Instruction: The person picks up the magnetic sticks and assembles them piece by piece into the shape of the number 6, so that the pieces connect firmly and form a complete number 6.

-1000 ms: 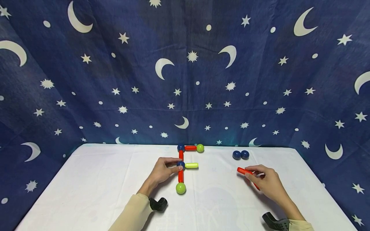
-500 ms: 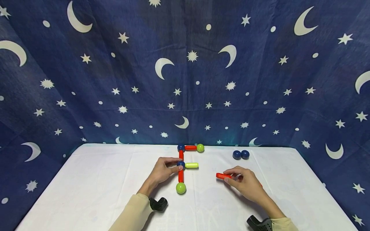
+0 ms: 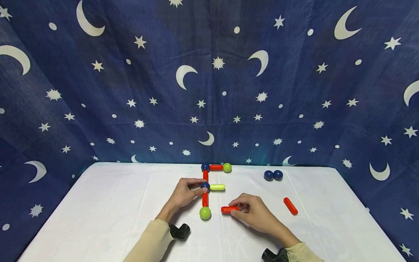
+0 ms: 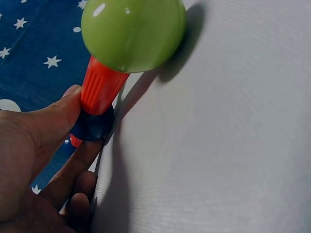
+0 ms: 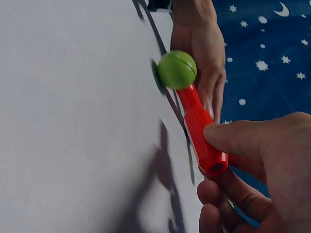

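My left hand (image 3: 184, 193) pinches the middle blue ball (image 4: 92, 127) of a built shape lying on the table. From that ball, red rods (image 3: 205, 199) run to a near green ball (image 3: 205, 213) and to a far blue ball (image 3: 205, 167). A yellow-green rod (image 3: 217, 187) points right from the middle ball. At the far end, another red rod (image 3: 216, 167) leads to a second green ball (image 3: 227, 167). My right hand (image 3: 256, 214) holds a loose red rod (image 5: 204, 138) between thumb and fingers, right of the near green ball and apart from it.
Two blue balls (image 3: 273, 175) sit side by side at the back right of the white table (image 3: 114, 203). A single red rod (image 3: 290, 206) lies on the right. Behind the table hangs a dark blue cloth (image 3: 147, 83) with moons and stars.
My right hand has carried the red rod leftward and nearer the front, toward the near green ball. The other red rod on the right is now uncovered. My left hand has stayed put.
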Available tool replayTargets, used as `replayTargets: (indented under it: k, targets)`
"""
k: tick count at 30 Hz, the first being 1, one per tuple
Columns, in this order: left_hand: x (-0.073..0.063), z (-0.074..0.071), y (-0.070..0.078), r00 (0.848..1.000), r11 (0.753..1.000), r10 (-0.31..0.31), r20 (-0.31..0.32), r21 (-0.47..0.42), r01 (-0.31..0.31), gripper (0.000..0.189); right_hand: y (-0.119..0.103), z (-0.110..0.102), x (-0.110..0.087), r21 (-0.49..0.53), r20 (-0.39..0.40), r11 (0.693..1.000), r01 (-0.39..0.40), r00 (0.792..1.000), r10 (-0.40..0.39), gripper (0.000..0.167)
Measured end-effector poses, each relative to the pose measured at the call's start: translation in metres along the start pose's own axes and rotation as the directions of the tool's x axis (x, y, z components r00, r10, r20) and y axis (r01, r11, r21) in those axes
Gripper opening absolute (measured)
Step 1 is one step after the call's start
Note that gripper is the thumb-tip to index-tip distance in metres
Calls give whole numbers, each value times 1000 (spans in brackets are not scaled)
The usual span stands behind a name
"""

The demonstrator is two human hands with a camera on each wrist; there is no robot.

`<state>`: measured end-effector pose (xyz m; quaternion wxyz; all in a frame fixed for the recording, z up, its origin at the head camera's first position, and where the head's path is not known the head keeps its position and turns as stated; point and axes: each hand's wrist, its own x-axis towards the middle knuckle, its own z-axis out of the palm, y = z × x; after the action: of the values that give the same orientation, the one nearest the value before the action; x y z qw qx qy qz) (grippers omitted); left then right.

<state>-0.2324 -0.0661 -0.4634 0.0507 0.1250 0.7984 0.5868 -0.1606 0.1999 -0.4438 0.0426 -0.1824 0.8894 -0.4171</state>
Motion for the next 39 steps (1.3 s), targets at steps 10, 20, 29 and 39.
replayTargets:
  k: [10, 20, 29, 39]
  targets:
    - [-1, 0, 1, 1000, 1000, 8, -3, -6, -8, 29, -14, 12, 7, 30, 39, 999, 35, 999, -36, 14]
    - [0, 0, 2, 1000, 1000, -9, -2, -1, 9, 29, -20, 16, 13, 44, 66, 999, 27, 997, -30, 16]
    - [-1, 0, 2, 1000, 1000, -16, -2, 3, 16, 29, -19, 16, 12, 56, 74, 998, 30, 997, -34, 21]
    - [-1, 2, 1, 1000, 1000, -5, -17, -10, 4, 29, -15, 14, 11, 75, 67, 997, 35, 997, -40, 22]
